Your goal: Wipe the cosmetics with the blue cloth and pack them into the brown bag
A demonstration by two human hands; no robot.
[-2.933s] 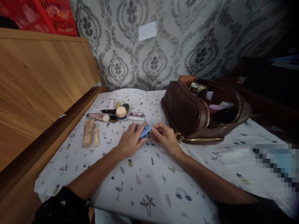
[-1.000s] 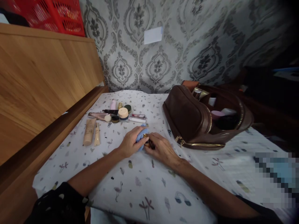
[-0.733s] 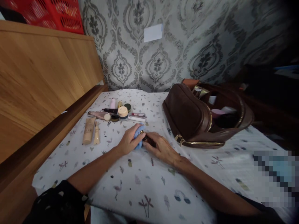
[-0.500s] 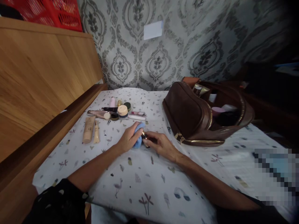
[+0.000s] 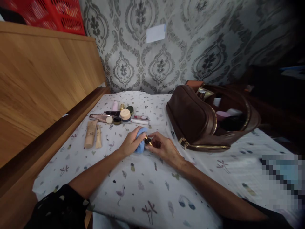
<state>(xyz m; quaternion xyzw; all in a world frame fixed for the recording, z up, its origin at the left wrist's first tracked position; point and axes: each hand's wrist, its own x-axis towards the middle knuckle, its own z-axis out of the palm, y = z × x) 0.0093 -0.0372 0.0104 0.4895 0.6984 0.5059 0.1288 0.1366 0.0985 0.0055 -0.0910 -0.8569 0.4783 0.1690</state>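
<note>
I had the left hand [image 5: 130, 143] closed on soft blue cloth [image 5: 140, 147], the right hand [image 5: 165, 147] half-curled, grip unclear, at a probably light, slick black-and-gold cosmetic container [image 5: 148, 141], best pinched mid-body.

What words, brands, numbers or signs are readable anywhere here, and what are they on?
No text is readable.
Large beige tube: faint markings, too small and blurred to read.
White label-like patch inside the brown bag: too small to read.
Small black-and-gold item at the blue cloth: no lettering can be made out.
White card on the wall: none discernible.
</note>
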